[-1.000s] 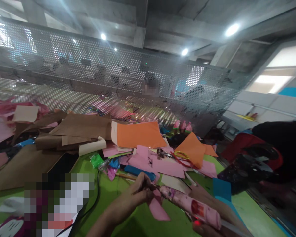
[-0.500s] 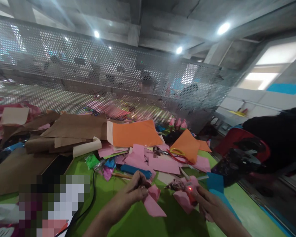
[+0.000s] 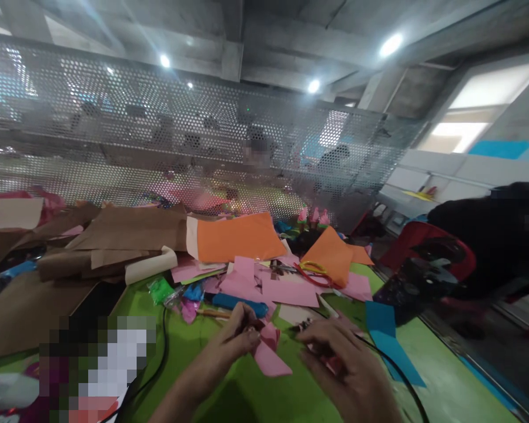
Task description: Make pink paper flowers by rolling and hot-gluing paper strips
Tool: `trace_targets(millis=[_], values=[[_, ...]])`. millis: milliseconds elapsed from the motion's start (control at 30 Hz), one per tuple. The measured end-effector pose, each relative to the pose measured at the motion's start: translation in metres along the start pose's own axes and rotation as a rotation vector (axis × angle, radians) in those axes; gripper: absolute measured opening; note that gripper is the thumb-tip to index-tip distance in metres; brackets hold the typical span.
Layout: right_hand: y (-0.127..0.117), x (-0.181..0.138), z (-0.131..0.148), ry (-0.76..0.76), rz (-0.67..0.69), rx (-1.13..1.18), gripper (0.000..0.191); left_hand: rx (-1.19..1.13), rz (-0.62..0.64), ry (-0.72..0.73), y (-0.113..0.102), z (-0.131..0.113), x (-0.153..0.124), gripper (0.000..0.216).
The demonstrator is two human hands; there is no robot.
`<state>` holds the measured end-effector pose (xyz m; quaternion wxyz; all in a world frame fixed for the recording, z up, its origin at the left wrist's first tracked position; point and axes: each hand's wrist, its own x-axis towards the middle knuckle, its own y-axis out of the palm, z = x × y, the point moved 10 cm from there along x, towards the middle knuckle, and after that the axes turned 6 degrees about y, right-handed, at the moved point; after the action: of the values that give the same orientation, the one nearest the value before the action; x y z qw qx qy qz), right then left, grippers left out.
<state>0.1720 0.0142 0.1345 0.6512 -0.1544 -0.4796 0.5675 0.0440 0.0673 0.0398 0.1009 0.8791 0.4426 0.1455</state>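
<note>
My left hand [image 3: 240, 335] is closed, pinching a folded piece of pink paper [image 3: 271, 358] whose loose end hangs toward the right. My right hand [image 3: 346, 364] is just right of it, with thumb and fingers apart. Behind that hand lies a hot glue gun, mostly covered; its dark, crusted nozzle [image 3: 302, 326] pokes out past the fingers. Some pink material shows between the thumb and fingers. A black cord [image 3: 401, 373] emerges at the right of the hand.
Pink paper sheets [image 3: 291, 292], orange sheets [image 3: 235, 238] and brown paper [image 3: 132, 229] cover the back. Red-yellow-handled scissors [image 3: 315, 273] and a blue tool [image 3: 240, 305] lie nearer. Blue paper [image 3: 388, 335] lies right, beside the table edge. A perforated screen [image 3: 180, 135] stands behind.
My right hand has come off the glue gun and moved left, in front of it. The cord has come into sight. My left hand keeps its pinch on the pink paper.
</note>
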Motion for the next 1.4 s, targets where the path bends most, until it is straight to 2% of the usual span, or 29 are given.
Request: trace_targets(millis=[133, 333, 533, 733, 900, 1067, 1200, 1400], values=[[0.013, 0.006, 0.016, -0.041, -0.029, 0.093, 0.006, 0.015, 0.005, 0.010, 0.001, -0.002, 0.000, 0.025], [0.022, 0.009, 0.013, 0.005, -0.008, 0.108, 0.003, 0.015, 0.011, 0.020, 0.001, -0.001, 0.000, 0.025], [0.029, 0.010, 0.005, 0.084, 0.008, 0.100, 0.012, 0.012, 0.011, 0.018, 0.002, -0.001, -0.001, 0.019], [0.033, 0.008, 0.005, 0.085, 0.026, 0.080, 0.014, 0.008, 0.025, 0.038, 0.003, -0.001, 0.000, 0.019], [0.032, 0.010, 0.013, 0.021, -0.004, 0.077, 0.007, 0.027, 0.020, 0.033, 0.003, -0.003, 0.000, 0.020], [0.032, 0.013, 0.024, -0.077, 0.000, 0.104, 0.013, 0.028, 0.044, 0.032, 0.006, -0.002, -0.001, 0.021], [0.033, 0.014, 0.028, -0.099, 0.022, 0.121, 0.012, 0.034, 0.048, 0.031, 0.006, 0.000, -0.001, 0.021], [0.039, 0.013, 0.032, -0.141, 0.077, -0.044, 0.013, 0.032, 0.040, 0.021, 0.007, -0.002, -0.001, 0.021]])
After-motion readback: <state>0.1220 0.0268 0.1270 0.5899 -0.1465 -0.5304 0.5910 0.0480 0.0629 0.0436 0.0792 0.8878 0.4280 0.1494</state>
